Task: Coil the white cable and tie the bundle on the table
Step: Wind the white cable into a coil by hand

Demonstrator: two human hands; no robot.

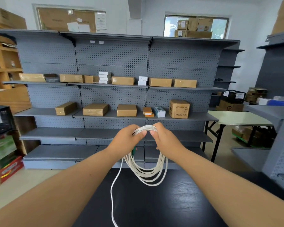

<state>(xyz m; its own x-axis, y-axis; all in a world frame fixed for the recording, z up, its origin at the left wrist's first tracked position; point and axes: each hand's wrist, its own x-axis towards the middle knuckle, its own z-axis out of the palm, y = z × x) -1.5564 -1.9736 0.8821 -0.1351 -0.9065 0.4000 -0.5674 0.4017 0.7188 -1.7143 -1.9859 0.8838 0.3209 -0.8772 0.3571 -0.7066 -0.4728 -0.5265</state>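
Both hands hold a coil of white cable (146,174) up in the air above the black table (170,202). My left hand (128,138) grips the top of the loops from the left, and my right hand (164,138) grips them from the right, thumbs almost meeting. Several loops hang down below the hands. One loose strand (112,194) trails from the coil down over the table toward the near edge. A small green piece (134,151) shows under my left hand; I cannot tell what it is.
Grey pegboard shelving (113,95) with cardboard boxes stands just behind the table. A pale folding table (239,118) is at the right, stacked boxes and crates at the left, and a grey shelf unit (279,153) close on the right.
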